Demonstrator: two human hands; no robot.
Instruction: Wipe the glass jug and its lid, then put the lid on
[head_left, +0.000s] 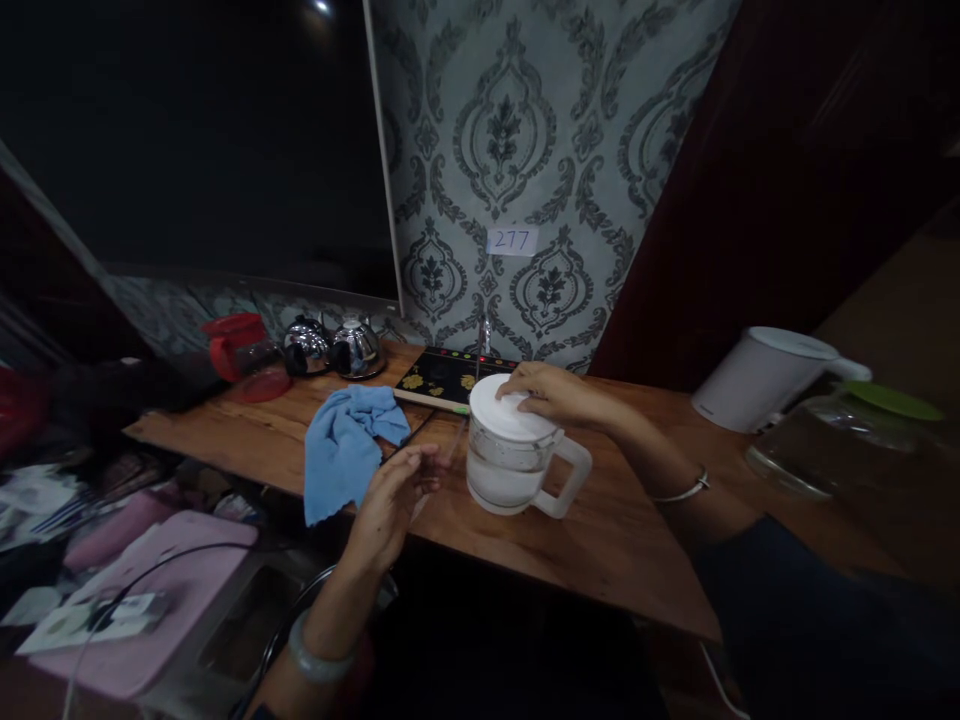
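Note:
A glass kettle (501,482) with a white handle stands upright on the wooden table, and its lower part looks whitish. On its top sits a round white lid (495,412). My right hand (551,393) reaches over from the right, fingers closed around the middle of the lid, hiding the grip there. Left of the kettle, my left hand (397,495) hovers by the table's front edge, apart from the glass. Its fingers are loosely bent and spread, with nothing clear to see in them. A blue cloth (349,450) lies beyond it, hanging over the edge.
Behind the kettle lies a black cooktop (442,375) with a thin metal spout. Two shiny kettles (358,348) and a red-lidded jug (259,365) stand at the left. A white electric kettle (757,375) and a green-lidded glass jug (840,440) are right. A pink stool (172,570) holds a power strip.

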